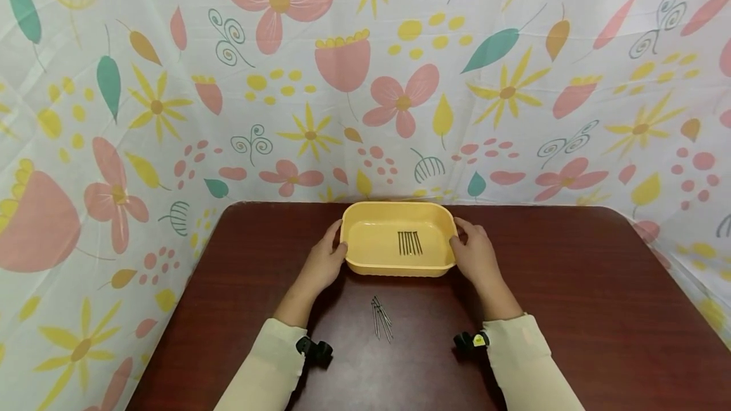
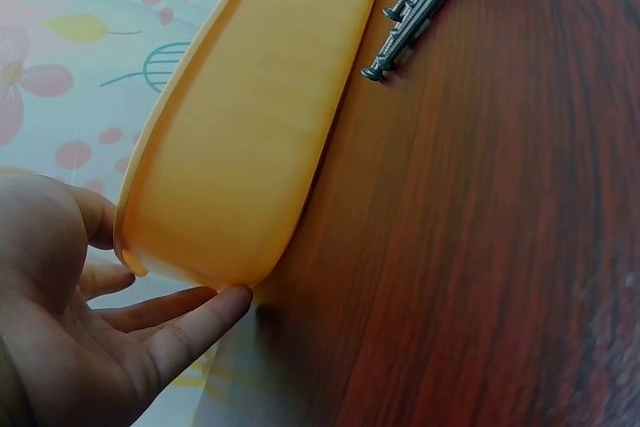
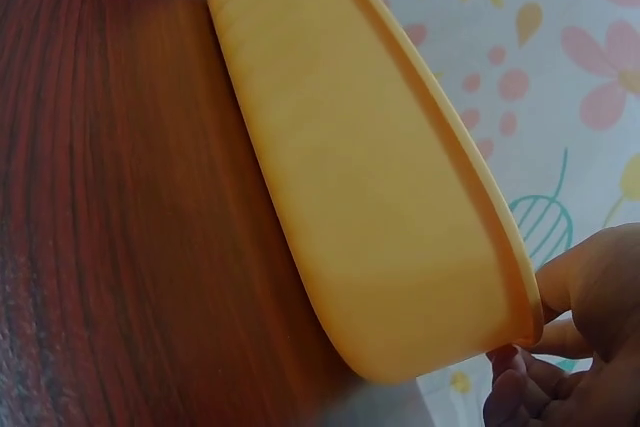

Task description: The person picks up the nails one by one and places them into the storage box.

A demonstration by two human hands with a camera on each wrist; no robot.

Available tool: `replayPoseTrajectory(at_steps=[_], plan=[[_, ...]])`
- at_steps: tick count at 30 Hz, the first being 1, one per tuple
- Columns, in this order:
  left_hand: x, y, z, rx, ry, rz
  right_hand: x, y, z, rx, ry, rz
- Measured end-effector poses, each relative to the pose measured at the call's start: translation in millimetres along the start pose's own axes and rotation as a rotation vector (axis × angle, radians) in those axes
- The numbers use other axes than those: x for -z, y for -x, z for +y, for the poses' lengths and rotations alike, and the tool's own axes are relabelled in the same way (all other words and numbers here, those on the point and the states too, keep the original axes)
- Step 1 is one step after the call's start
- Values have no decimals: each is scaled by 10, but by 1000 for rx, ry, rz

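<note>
A yellow plastic tray (image 1: pixel 368 243) sits near the far edge of the table, its long side facing me. My left hand (image 1: pixel 321 265) grips its left end, thumb at the rim and fingers against the outside wall. At the opposite end my right hand (image 1: pixel 477 259) holds the rim in a similar way. Inside the tray several dark nails (image 1: pixel 409 243) lie side by side in a neat row, right of the middle. Nearer to me, a small loose bunch of silvery nails (image 1: pixel 381 319) lies on the table; their flat heads (image 2: pixel 374 73) show in the left wrist view.
The dark reddish wooden table (image 1: pixel 577 284) extends to both sides of the tray. Behind it and along the left hangs a white cloth (image 1: pixel 342 113) printed with flowers and leaves. A dark strap-on device (image 1: pixel 315 351) is worn at each sleeve cuff.
</note>
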State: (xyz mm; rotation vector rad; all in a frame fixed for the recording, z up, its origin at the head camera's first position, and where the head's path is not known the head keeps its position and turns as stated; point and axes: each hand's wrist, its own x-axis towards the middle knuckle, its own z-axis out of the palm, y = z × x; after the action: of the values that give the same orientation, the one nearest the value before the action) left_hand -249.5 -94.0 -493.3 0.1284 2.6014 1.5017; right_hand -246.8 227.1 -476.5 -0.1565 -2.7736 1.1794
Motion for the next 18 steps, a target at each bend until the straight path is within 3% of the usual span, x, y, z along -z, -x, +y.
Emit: replayPoseTrajectory(at_steps=[13, 18], plan=[[38, 8, 49, -9, 5, 23, 14, -12, 21, 0, -2, -1], [166, 42, 136, -45, -48, 97, 6, -15, 34, 12, -4, 13]])
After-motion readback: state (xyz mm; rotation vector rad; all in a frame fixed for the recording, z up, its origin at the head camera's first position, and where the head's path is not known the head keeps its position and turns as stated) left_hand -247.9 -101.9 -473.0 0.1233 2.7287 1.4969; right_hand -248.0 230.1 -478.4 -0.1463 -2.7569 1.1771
